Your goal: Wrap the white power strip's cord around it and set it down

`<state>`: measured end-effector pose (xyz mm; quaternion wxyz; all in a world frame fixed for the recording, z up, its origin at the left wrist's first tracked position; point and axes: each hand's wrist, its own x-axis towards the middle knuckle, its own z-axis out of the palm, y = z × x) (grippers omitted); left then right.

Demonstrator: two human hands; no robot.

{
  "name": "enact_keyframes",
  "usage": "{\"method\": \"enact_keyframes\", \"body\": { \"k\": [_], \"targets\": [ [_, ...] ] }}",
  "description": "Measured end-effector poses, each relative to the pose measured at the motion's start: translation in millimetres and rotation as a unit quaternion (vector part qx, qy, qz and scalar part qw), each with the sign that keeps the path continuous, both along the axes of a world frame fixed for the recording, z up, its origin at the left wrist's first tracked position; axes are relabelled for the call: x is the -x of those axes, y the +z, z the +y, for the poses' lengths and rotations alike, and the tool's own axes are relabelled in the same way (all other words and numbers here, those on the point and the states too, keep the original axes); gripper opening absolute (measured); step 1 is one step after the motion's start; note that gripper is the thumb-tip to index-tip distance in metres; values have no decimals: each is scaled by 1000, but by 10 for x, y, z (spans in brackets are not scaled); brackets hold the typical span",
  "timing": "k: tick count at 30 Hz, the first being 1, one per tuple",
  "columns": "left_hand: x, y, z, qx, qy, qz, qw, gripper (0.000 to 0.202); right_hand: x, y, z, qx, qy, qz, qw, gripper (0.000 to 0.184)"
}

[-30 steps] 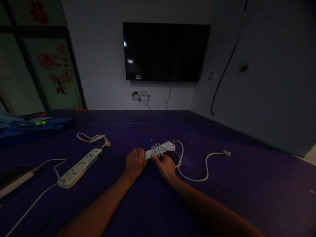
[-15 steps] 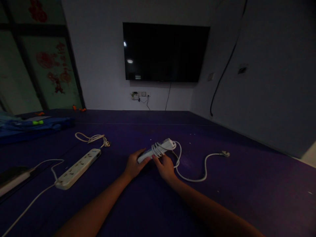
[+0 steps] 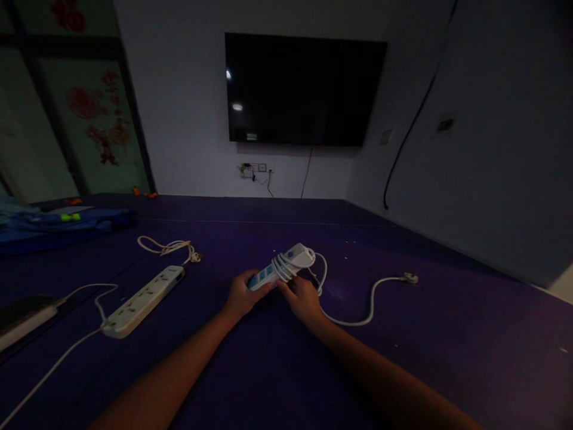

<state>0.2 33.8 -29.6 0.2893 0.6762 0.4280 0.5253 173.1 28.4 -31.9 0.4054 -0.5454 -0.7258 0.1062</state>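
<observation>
My left hand [image 3: 240, 297] is closed around the near end of a white power strip [image 3: 299, 254] with blue socket faces, its thumb along the side. Several turns of the strip's white cord [image 3: 358, 323] are wound about its middle. Right beside those turns, my right hand [image 3: 304, 298] grips the strip's near side, thumb on the edge and the other fingers mostly hidden below. The strip is tilted, its far end pointing away to the right. From there the loose cord curves over the purple floor to a plug [image 3: 410, 278] on the right.
Another white power strip [image 3: 143, 301] lies to the left, near a looped cord with a plug [image 3: 196, 257]. A dark device [image 3: 27, 310] with a white edge sits at far left, below blue cloth [image 3: 98, 220]. A television [image 3: 304, 89] hangs on the wall ahead.
The held strip has rolled so its blue socket faces and top now show more. Its far end has shifted slightly left and up; both hands keep their hold.
</observation>
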Motion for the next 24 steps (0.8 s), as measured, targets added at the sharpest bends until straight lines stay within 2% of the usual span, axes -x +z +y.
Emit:
{"method": "enact_keyframes", "body": {
  "k": [6,11,14,24],
  "targets": [
    [-30,24,-50,-68,118,67,988,44,-11,-17,32,26,-36,-21,999,43],
    [-36,-15,-20,-166,209,148,952,42,8,-6,14,39,-59,-66,995,49],
    [-16,-47,21,-199,254,179,930,42,33,4,-6,41,-57,-87,994,48],
    [-7,-30,20,-227,278,273,893,42,45,-53,15,0,-40,-65,997,51]
  ]
}}
